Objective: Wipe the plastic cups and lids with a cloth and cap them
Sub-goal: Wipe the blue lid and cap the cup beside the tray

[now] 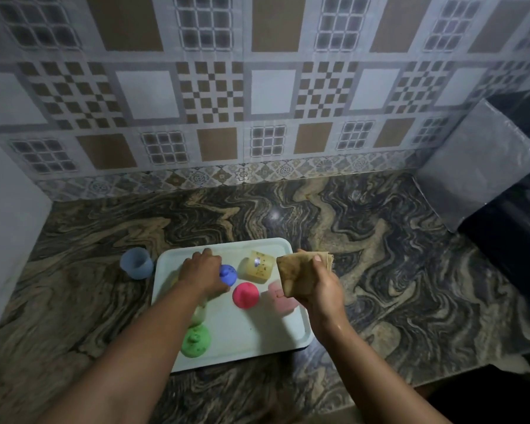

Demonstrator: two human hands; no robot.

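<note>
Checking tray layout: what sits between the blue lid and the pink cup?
Head view: the pink lid lies between the blue lid and the pink cup.

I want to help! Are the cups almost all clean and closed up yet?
Not yet. No cup looks capped. The blue cup stands lidless off the tray. The right hand holds the cloth; the left hand reaches the blue lid. Pink lid and green lid still wait.

Head view, looking down, close overhead

We see a dim, soft picture, a glare spot on the counter (274, 214), wall tiles (211, 87) bowed at the edges.
</note>
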